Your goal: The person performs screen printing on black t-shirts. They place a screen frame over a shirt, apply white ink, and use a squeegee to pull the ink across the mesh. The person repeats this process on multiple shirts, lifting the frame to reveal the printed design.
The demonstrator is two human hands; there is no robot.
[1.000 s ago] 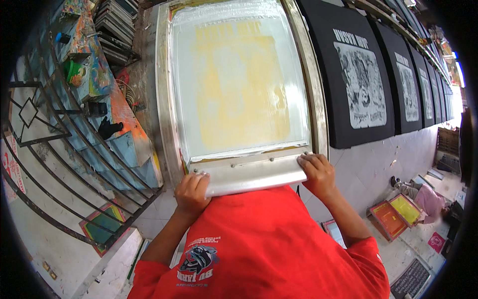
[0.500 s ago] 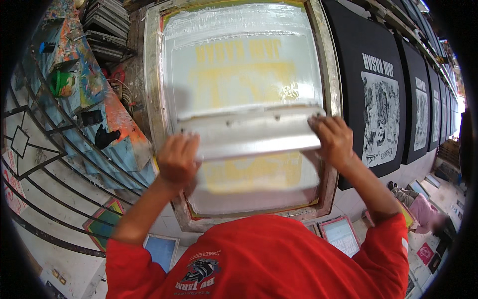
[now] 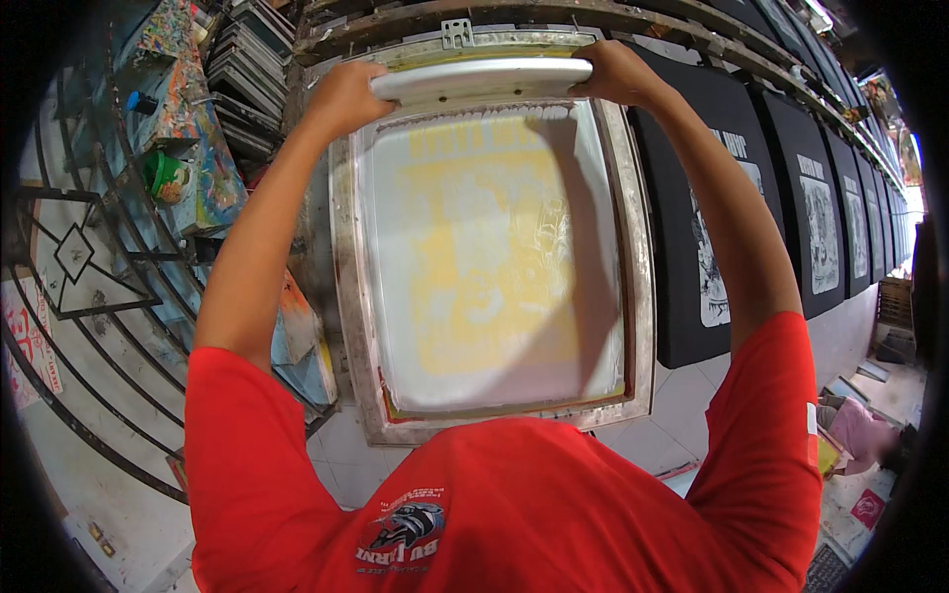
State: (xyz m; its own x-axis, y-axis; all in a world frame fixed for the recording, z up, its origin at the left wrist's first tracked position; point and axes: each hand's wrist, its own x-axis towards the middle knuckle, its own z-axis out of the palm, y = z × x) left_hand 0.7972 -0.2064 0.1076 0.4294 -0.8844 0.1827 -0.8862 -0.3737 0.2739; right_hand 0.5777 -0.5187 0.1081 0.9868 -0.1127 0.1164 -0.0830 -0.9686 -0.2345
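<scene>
A wide squeegee (image 3: 484,79) with a silver metal holder lies across the far end of a screen-printing frame (image 3: 643,326). My left hand (image 3: 346,97) is closed round its left end, and my right hand (image 3: 618,74) grips the right end. Both arms are stretched out over the frame. The mesh (image 3: 400,296) is coated pale white, with a yellowish lettered and pictorial stencil (image 3: 484,247) showing through. Along the squeegee's near edge runs a dark, uneven line. What lies under the frame is hidden.
To the right, black printed shirts (image 3: 820,212) lie in a row along a rail. Stacked frames (image 3: 247,74) and a green tub (image 3: 166,178) stand at the left, near a paint-spattered surface. Black metal bars (image 3: 109,326) curve nearby. Another person (image 3: 855,430) in pink is at lower right.
Both hands have carried the squeegee from mid-mesh to the frame's far end. My arms are now extended, and more of the yellowish stencil is uncovered.
</scene>
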